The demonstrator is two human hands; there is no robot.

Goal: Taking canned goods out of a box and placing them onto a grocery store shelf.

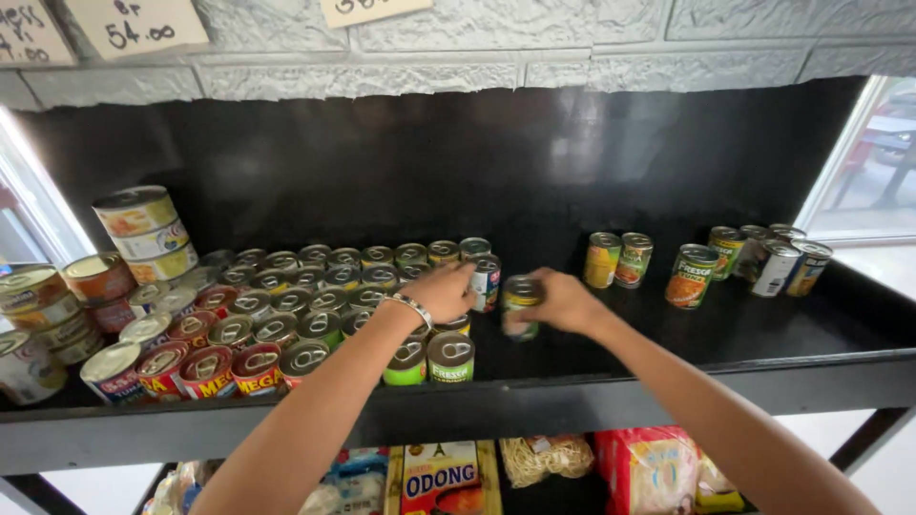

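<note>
Right hand (563, 300) fingers clamp a small green-labelled tin can (520, 305) on the black shelf (668, 353); left hand (441, 289), fingers together, touches the blue-and-white tin (487, 279) just left.

Shiny metal lids with pull rings are seen on the packed tins (286, 324), wrapped in glossy paper labels. A metal can with a green label (520, 305) is gripped by the right hand (563, 300). The black shelf (668, 367) is smooth and glossy; the wall blocks (572, 38) are rough, matt stone
</note>
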